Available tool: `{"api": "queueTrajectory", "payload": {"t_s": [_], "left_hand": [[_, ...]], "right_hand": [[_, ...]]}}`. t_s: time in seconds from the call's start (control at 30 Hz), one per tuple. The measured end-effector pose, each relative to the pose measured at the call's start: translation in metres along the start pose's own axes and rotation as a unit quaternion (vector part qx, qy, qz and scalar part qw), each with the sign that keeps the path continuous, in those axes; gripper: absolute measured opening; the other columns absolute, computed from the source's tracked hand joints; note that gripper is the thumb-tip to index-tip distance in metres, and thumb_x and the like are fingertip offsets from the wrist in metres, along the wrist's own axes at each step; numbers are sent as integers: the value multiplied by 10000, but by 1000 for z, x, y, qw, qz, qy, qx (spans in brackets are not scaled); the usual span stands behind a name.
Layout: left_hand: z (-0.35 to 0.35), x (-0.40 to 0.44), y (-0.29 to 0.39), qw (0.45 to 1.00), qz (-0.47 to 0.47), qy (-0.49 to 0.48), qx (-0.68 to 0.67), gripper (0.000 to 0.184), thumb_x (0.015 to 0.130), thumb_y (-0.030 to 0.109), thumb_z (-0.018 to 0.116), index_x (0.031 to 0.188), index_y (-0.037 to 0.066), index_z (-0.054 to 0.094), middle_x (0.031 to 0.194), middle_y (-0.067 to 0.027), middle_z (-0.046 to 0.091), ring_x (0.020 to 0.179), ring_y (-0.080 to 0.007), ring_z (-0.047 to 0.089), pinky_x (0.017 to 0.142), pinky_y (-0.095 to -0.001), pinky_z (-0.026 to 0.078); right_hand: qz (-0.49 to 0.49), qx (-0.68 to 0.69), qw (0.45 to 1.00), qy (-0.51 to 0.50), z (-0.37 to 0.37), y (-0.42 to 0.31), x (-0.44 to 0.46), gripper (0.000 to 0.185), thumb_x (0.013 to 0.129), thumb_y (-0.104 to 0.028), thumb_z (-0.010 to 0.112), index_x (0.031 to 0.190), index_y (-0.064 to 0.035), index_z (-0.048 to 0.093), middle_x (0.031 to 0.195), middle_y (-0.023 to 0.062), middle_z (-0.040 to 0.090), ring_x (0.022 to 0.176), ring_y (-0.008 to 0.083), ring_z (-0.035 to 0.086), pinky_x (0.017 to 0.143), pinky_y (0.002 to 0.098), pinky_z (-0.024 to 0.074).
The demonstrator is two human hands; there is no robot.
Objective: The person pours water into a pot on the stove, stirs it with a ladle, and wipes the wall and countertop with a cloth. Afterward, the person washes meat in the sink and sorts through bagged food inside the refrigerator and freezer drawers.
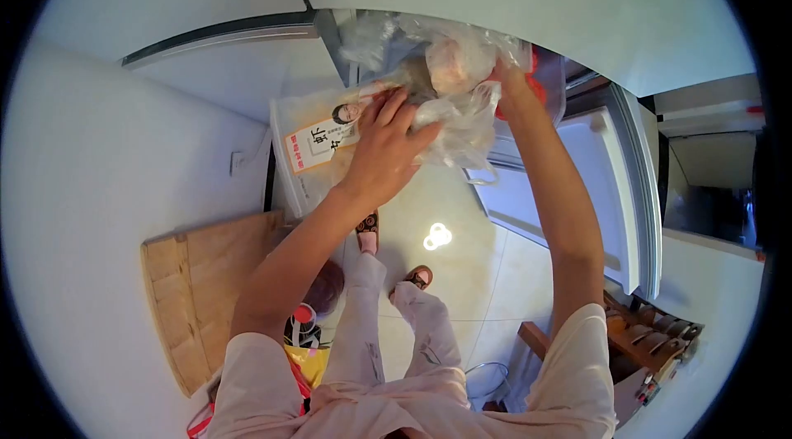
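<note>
My left hand [384, 150] lies on a clear plastic package [322, 142] with an orange-edged printed label, its fingers spread apart. White plastic bags [458, 138] bunch up just right of these fingers. Behind them sits a clear bag with something pale and rounded [459, 66] inside. My right hand [511, 76] reaches into the pulled-out freezer drawer [554, 92], beside that bag and some red items [536, 91]. Its fingers are mostly hidden among the plastic, so I cannot see what they grip.
An open fridge door [569, 191] stands to the right, another door [239, 68] to the left. A wooden board [206, 290] leans at the left wall, near a yellow bag [309, 363]. A wooden rack [652, 336] stands at the lower right. My feet are on the tiled floor [470, 274].
</note>
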State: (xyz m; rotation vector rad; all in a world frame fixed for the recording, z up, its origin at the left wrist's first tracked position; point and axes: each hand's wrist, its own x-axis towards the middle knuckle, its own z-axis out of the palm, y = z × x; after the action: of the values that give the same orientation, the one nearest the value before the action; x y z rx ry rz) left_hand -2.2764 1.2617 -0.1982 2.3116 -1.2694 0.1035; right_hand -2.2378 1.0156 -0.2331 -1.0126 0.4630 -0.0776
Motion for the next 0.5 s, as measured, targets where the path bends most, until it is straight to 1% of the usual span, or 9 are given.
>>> {"api": "queueTrajectory", "payload": {"t_s": [0.03, 0.13, 0.2, 0.3, 0.4, 0.47, 0.5], "left_hand": [[-1, -1, 0, 1000, 0, 0, 0, 616, 566, 93, 734, 1152, 175, 565, 1103, -137, 470, 1224, -343, 342, 1010, -492, 272], [-2, 10, 2, 1000, -2, -11, -4, 621, 570, 73, 725, 1160, 176, 560, 1099, -133, 468, 1223, -349, 340, 1019, -497, 265], [-2, 9, 1, 1000, -4, -15, -4, 620, 572, 62, 721, 1159, 178, 561, 1098, -132, 467, 1223, -353, 339, 1025, -499, 260], [-5, 8, 2, 999, -18, -3, -26, 632, 565, 46, 717, 1161, 186, 561, 1105, -137, 464, 1223, -361, 339, 1027, -500, 263], [3, 20, 0, 999, -36, -5, 6, 650, 571, 35, 708, 1181, 198, 552, 1137, -147, 457, 1230, -367, 334, 1021, -493, 274], [4, 23, 0, 997, -70, -24, -3, 656, 585, 26, 698, 1197, 202, 544, 1162, -151, 454, 1234, -362, 334, 1018, -492, 277], [3, 25, 2, 996, -86, -35, -7, 659, 591, 21, 693, 1205, 204, 540, 1174, -153, 452, 1235, -360, 334, 1016, -491, 279]], "right_hand": [[-31, -11, 999, -3, 2, -2, -20, 441, 902, -326, 458, 1218, -22, 496, 1220, 124, 528, 1092, 248, 526, 938, 386, 436], [-131, 110, 985, -18, -41, 3, -31, 440, 874, -339, 496, 1184, -27, 517, 1162, 123, 559, 1054, 256, 544, 896, 374, 455], [-202, 186, 961, -33, -52, -2, -48, 440, 856, -347, 521, 1160, -30, 531, 1124, 122, 580, 1029, 261, 556, 869, 367, 468], [-252, 150, 956, -21, -48, -11, -118, 433, 873, -335, 486, 1179, -30, 510, 1114, 123, 577, 1025, 260, 556, 864, 377, 465], [-300, 116, 947, 4, -43, -23, -191, 426, 889, -323, 452, 1198, -31, 488, 1103, 124, 575, 1022, 259, 557, 859, 387, 462], [-276, 126, 950, 70, -53, -18, -202, 423, 901, -316, 430, 1210, -30, 473, 1117, 120, 566, 1029, 254, 552, 870, 387, 454], [-235, 149, 952, 129, -70, 2, -199, 422, 908, -314, 419, 1217, -30, 466, 1135, 115, 557, 1038, 249, 546, 883, 383, 447]]}}
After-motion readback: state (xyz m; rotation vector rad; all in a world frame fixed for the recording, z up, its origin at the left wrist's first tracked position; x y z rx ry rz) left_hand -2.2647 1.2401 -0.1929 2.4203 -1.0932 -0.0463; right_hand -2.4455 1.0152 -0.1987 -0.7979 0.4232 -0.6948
